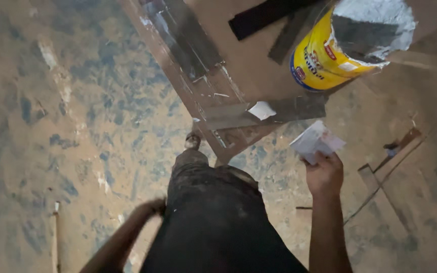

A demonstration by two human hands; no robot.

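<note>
Down on the floor (67, 126), seen from the head camera, there's a mottled tan and blue-grey surface with the person's own dark trouser leg (213, 212) stepping across it, shoe (192, 140) near the corner of a low board.

The right hand (323, 174) is up in front, fingers curled around a small wad of white paper (316, 141). It's a proper grip, thumb and fingers closed on the bottom edge, with the paper sticking out above the knuckles. So the paper is off the floor and in the hand, hanging just below the edge of the board.

The left hand (153, 206) is blurry down by the thigh. It looks loosely curled and touching or brushing the trouser leg, and I can't see anything in it, but honestly the blur makes it hard to call whether it's open or closed.

On the board (249, 65) sits a yellow bag (324, 55) with its top torn open, silvery lining showing, plus a black strip (264, 15) and another scrap of white paper (262, 109) near the board's edge.

As far as progress goes, my read is one paper is picked up and in hand, while the scrap on the board is untouched.
</note>
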